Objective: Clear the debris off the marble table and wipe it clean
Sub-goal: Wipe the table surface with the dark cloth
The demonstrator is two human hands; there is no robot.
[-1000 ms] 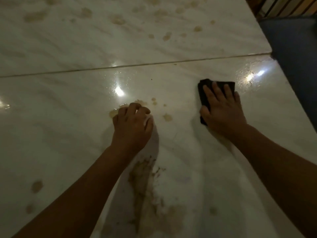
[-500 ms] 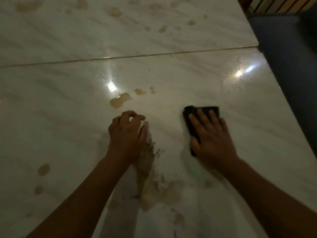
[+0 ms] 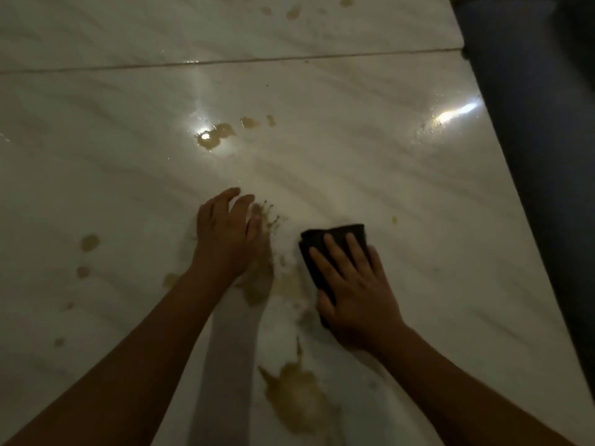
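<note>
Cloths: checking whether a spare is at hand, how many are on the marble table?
1. The black cloth lies on the marble table, pressed flat under the right hand, beside the brown smear. Others may lie outside the view.

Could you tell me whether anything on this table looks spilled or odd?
Yes: brown smears and spots soil the marble table, heaviest between the left hand and the right hand pressing a black cloth.

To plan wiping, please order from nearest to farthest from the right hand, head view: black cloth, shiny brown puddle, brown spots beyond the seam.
1. black cloth, under the right hand.
2. shiny brown puddle, ahead and left.
3. brown spots, at the top of view.
</note>
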